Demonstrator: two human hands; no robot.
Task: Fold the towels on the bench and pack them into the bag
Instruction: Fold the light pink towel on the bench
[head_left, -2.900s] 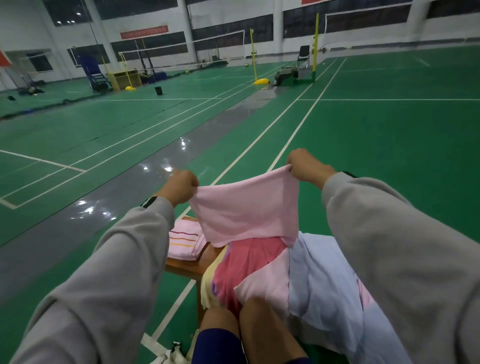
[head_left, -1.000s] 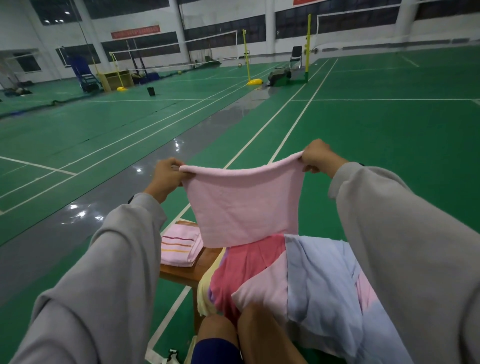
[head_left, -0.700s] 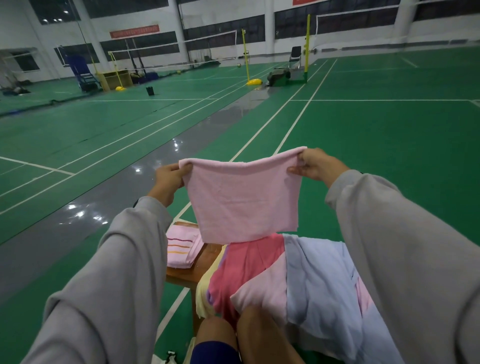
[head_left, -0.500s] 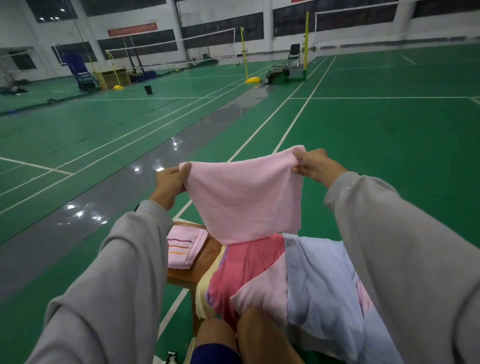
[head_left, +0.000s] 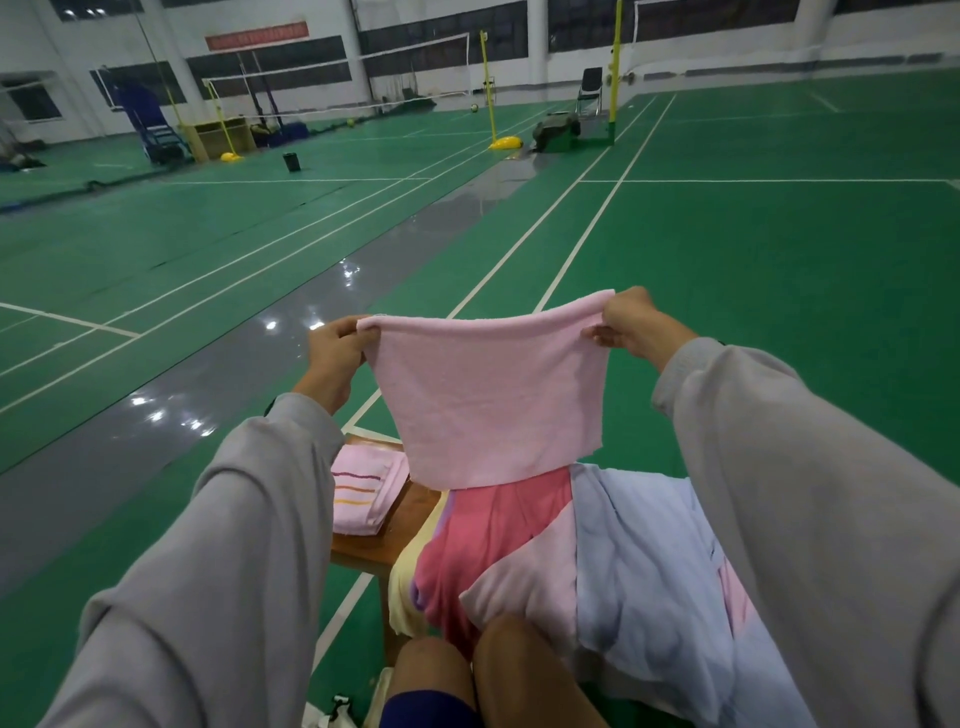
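Left hand (head_left: 335, 358): fingers curled, pinching the top left corner of the pink towel (head_left: 493, 395).
Right hand (head_left: 631, 327): pinching the top right corner, so the towel hangs flat in the air, likely squared up for the next fold.
Pile (head_left: 597, 561): unfolded towels draped over the near end of the counter (head_left: 395, 535) and the lap.
Folded towel (head_left: 363, 488): striped, at the counter's far left corner, seemingly set aside for packing.

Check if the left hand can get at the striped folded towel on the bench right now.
Likely not yet: the left hand pinches a corner of the held-up pink towel. The way itself looks free; the striped towel lies uncovered on the bench below that forearm.
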